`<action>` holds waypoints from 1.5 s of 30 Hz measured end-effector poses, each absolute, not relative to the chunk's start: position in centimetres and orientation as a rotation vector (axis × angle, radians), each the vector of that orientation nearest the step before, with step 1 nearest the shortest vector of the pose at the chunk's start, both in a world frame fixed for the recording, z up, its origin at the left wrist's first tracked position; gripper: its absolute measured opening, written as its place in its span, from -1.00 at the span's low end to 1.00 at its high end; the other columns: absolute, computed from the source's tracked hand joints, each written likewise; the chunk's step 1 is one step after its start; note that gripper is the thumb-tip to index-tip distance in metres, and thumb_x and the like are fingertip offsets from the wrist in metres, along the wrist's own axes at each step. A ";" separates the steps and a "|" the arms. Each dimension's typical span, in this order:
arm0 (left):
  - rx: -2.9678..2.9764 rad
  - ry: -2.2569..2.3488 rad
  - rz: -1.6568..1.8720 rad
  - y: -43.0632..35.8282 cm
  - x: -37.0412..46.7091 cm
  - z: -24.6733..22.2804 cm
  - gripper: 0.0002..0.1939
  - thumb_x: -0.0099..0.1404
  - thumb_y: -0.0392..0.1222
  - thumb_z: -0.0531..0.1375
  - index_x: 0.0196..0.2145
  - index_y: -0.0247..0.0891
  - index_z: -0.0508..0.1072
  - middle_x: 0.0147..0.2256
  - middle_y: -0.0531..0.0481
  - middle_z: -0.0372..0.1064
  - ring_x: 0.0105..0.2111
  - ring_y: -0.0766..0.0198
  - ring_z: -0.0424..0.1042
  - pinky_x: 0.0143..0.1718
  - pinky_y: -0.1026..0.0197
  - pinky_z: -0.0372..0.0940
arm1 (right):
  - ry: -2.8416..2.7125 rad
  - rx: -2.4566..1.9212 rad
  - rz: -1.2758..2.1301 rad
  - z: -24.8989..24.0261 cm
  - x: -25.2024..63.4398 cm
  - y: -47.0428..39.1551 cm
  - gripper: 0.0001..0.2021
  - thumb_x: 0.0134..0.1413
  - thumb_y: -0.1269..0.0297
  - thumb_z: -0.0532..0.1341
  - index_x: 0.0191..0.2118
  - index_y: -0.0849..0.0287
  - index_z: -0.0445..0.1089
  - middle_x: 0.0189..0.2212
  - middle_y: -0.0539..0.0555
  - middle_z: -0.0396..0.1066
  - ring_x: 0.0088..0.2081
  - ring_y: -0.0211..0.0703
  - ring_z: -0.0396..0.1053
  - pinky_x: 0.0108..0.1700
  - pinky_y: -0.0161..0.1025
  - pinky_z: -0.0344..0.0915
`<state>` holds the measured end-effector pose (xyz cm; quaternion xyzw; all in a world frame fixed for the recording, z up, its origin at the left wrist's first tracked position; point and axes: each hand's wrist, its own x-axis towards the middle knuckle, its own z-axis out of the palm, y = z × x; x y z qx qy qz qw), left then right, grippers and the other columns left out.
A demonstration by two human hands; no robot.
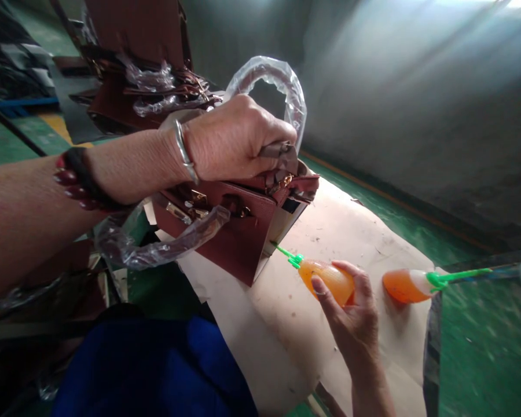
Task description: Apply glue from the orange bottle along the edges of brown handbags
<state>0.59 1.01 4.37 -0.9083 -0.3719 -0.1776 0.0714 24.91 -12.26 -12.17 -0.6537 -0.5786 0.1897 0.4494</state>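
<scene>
A brown handbag [238, 231] stands tilted on the paper-covered table, its two handles wrapped in clear plastic. My left hand [238, 139] is closed on the bag's top edge near the zipper end; the fingertips are partly hidden. My right hand [351, 307] is wrapped around a squeeze bottle [325, 281] of orange liquid with a green nozzle. The nozzle's tip meets the open side of the bag, at its pale inner face. Whether liquid is coming out cannot be made out.
A second orange squeeze bottle [408, 286] with a green nozzle stands at the table's right. Brown paper [295, 341] covers the table. More brown bags [130, 87] with plastic-wrapped handles are piled at the back left, near a grey wall [395, 116].
</scene>
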 end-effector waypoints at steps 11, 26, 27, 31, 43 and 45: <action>-2.750 -0.955 -0.672 1.5 0.0 3.7 -0.85 0.12 -0.33 0.14 -0.35 -0.33 0.50 -0.50 0.11 0.31 -0.49 0.39 0.27 -0.38 0.37 0.03 | -1.486 -1.645 0.491 -12.5 24.6 -11.8 -0.57 -0.03 -0.03 0.29 -0.10 0.12 0.32 -0.20 0.14 0.37 -0.19 0.02 0.39 -0.15 -0.03 0.36; -2.718 -0.961 -0.679 0.8 -0.4 3.6 -0.83 0.15 -0.27 0.10 -0.34 -0.28 0.49 -0.49 0.12 0.31 -0.47 0.38 0.30 -0.37 0.36 0.06 | -1.398 -1.747 0.629 -12.1 24.4 -12.0 -0.53 -0.07 -0.09 0.28 -0.10 0.11 0.32 -0.22 0.13 0.41 -0.28 -0.02 0.42 -0.26 -0.10 0.38; -2.711 -0.953 -0.671 0.8 -0.5 3.5 -0.83 0.16 -0.26 0.10 -0.34 -0.28 0.49 -0.47 0.10 0.33 -0.45 0.35 0.32 -0.35 0.35 0.08 | -1.405 -1.745 0.648 -12.0 24.4 -12.1 -0.54 -0.07 -0.08 0.28 -0.11 0.11 0.32 -0.22 0.13 0.41 -0.28 -0.02 0.43 -0.28 -0.12 0.39; -2.728 -0.888 -0.683 0.5 -0.8 3.5 -0.80 0.20 -0.25 0.08 -0.33 -0.33 0.49 -0.46 0.02 0.37 -0.41 0.29 0.38 -0.34 0.32 0.11 | -1.420 -1.729 0.726 -12.1 24.3 -12.4 -0.55 -0.05 -0.06 0.27 -0.11 0.12 0.32 -0.25 0.12 0.43 -0.29 -0.03 0.44 -0.32 -0.16 0.39; -2.720 -0.804 -0.692 -2.0 -1.8 3.4 -0.64 0.31 -0.12 -0.05 -0.36 -0.34 0.48 -0.46 0.01 0.38 -0.41 0.33 0.40 -0.40 0.34 0.15 | -1.371 -1.778 0.848 -11.4 24.2 -12.7 -0.50 -0.09 -0.15 0.26 -0.13 0.11 0.31 -0.33 0.09 0.43 -0.36 -0.05 0.41 -0.36 -0.16 0.35; -2.695 -0.759 -0.693 -2.4 -2.1 3.3 -0.60 0.33 -0.10 -0.08 -0.38 -0.35 0.48 -0.47 0.01 0.38 -0.44 0.33 0.39 -0.43 0.33 0.16 | -1.381 -1.778 0.879 -11.1 24.1 -12.9 -0.52 -0.10 -0.15 0.25 -0.15 0.11 0.32 -0.35 0.08 0.44 -0.37 -0.06 0.41 -0.36 -0.18 0.34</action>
